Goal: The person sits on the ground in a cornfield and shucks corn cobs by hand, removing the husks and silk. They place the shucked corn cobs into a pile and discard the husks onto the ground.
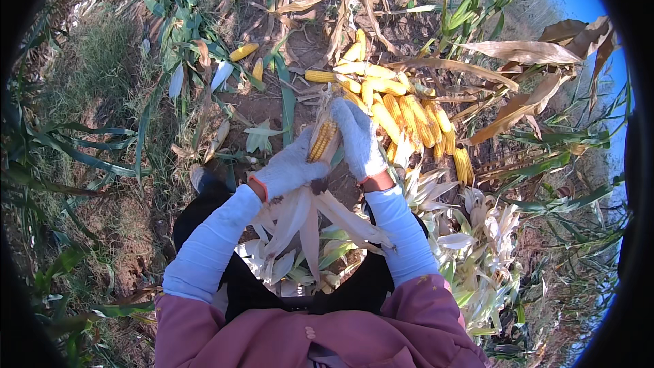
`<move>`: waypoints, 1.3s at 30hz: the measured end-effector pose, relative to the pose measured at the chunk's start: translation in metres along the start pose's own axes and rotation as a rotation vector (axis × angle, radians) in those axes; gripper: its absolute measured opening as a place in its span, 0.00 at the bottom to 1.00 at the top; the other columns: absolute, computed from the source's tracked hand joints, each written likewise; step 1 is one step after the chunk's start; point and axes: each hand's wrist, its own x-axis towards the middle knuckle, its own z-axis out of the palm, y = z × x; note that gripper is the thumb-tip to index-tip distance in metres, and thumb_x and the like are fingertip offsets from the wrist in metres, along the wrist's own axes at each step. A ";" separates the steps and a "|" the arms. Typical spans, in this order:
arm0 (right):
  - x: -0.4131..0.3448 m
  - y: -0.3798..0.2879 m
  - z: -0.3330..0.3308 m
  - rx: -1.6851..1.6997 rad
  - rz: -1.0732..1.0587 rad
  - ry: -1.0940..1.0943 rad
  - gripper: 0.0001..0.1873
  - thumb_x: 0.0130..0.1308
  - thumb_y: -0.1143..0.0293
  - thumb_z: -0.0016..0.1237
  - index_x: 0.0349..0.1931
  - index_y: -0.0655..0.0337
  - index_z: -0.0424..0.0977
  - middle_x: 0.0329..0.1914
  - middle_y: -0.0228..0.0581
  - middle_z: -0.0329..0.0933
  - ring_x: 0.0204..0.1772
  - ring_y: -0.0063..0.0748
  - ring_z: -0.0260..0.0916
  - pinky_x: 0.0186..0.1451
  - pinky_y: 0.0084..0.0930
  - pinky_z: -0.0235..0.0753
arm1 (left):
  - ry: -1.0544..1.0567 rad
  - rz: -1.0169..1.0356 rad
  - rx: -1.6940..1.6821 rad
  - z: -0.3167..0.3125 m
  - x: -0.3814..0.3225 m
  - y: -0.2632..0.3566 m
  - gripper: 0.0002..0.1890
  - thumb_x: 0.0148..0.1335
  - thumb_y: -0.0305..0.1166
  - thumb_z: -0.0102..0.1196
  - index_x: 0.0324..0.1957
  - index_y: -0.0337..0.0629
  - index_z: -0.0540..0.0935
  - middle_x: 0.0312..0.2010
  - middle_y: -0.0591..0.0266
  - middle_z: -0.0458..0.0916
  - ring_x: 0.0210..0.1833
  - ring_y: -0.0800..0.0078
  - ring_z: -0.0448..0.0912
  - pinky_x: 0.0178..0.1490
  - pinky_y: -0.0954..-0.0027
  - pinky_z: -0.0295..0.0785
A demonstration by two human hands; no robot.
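Note:
An ear of corn with yellow kernels partly bared is held between my gloved hands. My left hand, in a white knit glove, grips its lower part. Around the ear's upper right side, my right hand is closed on the dry husk that still wraps it. Peeled husk leaves hang below my hands towards my lap. Just beyond my right hand lies a pile of bare yellow corn ears on the soil. My fingertips are partly hidden by the ear and the husk.
Stripped pale husks are heaped to my right, and more husks lie between my legs. Two loose ears rest ahead to the left. Dry corn leaves reach in from the right, while green stalks and grass stand on the left.

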 end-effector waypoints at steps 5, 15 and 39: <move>0.004 -0.003 -0.009 -0.230 -0.018 -0.050 0.18 0.69 0.58 0.45 0.37 0.68 0.73 0.31 0.44 0.73 0.36 0.26 0.67 0.41 0.29 0.69 | 0.056 -0.066 0.259 -0.002 0.000 0.007 0.49 0.48 0.50 0.56 0.68 0.35 0.53 0.51 0.36 0.75 0.53 0.47 0.76 0.57 0.60 0.69; 0.003 0.019 -0.003 -0.102 -0.006 0.080 0.21 0.69 0.56 0.43 0.39 0.71 0.73 0.33 0.45 0.75 0.38 0.28 0.68 0.43 0.29 0.69 | -0.005 -0.185 0.253 -0.010 -0.005 0.029 0.48 0.47 0.41 0.60 0.68 0.29 0.53 0.59 0.37 0.68 0.63 0.53 0.68 0.65 0.65 0.61; -0.011 0.014 0.023 0.038 -0.009 0.064 0.15 0.70 0.64 0.44 0.48 0.67 0.70 0.39 0.35 0.72 0.42 0.22 0.68 0.46 0.22 0.71 | 0.440 -0.040 -0.888 0.004 0.031 -0.044 0.20 0.68 0.37 0.48 0.56 0.34 0.73 0.50 0.60 0.77 0.52 0.76 0.75 0.57 0.75 0.68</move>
